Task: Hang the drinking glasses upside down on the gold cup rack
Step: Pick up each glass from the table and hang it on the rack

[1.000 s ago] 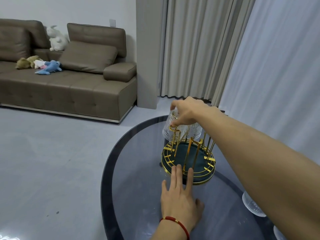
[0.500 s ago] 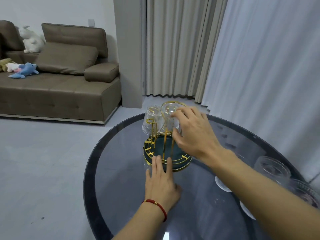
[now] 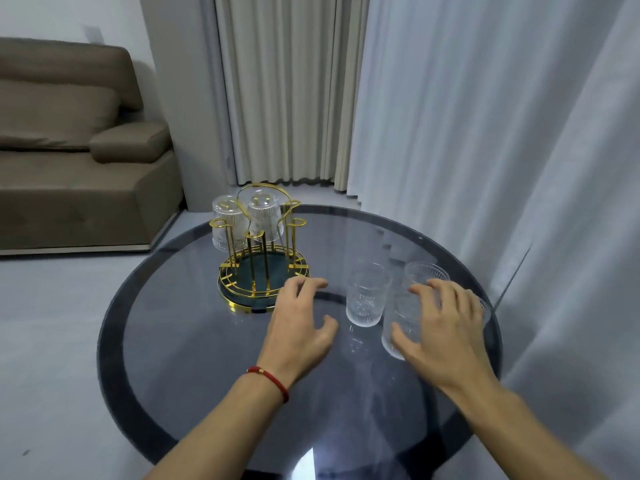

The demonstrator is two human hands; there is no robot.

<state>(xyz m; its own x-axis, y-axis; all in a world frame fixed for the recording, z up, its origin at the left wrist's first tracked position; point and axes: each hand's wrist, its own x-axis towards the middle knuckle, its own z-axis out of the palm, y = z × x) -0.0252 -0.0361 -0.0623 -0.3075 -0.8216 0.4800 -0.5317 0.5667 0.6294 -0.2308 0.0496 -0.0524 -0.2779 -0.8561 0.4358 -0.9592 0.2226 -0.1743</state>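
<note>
A: Progress? Rack (image 3: 264, 271), frame centre, carries two inverted glasses (image 3: 264, 216).
B: Upright glasses (image 3: 365, 299) wait, right of centre. Left hand (image 3: 301, 327) open, empty; right hand (image 3: 440, 327) spread over one, not gripping.

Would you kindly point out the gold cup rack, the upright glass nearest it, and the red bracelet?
gold cup rack (image 3: 231, 286), head view, front left of its base ring.
upright glass (image 3: 364, 299), head view, middle of its ribbed wall.
red bracelet (image 3: 273, 380), head view, cord across the left wrist.
</note>
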